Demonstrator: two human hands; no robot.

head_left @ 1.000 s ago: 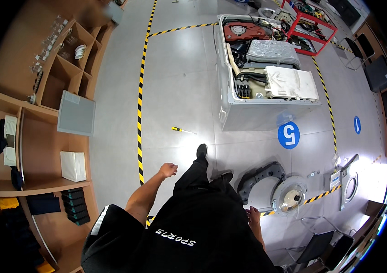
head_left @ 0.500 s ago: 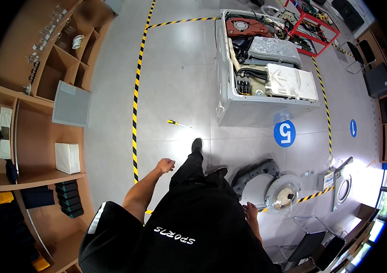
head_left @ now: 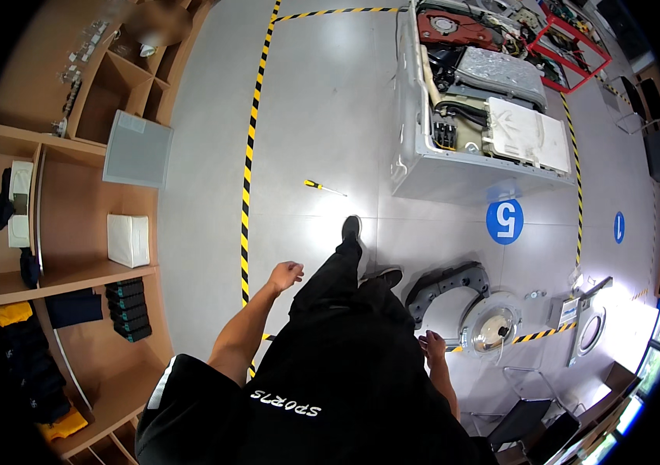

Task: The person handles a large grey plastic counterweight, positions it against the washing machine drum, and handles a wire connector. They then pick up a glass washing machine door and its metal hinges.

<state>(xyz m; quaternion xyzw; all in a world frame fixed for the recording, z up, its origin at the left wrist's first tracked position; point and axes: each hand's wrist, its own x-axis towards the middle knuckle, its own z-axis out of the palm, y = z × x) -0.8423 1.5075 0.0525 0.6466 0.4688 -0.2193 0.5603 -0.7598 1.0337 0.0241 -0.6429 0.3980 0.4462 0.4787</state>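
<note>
My left hand hangs beside my leg, its fingers loosely bent and partly apart, with nothing in them. On the other side of my body my right hand is also bare, fingers slightly curled, close to a grey-black curved counterweight on the floor. Ahead of my foot lies a screwdriver with a yellow-and-black handle, apart from both hands. An opened washing machine, its inner parts exposed, stands ahead to the right. A round door with a clear bowl lies beside the counterweight.
Wooden shelves with folded clothes and a white box line the left. A grey panel leans there. Striped tape marks the floor. A red frame stands far right; a black chair is near right.
My view has shifted, so the washing machine and screwdriver sit further right and higher in the picture. Both hands still hang at my sides, holding nothing.
</note>
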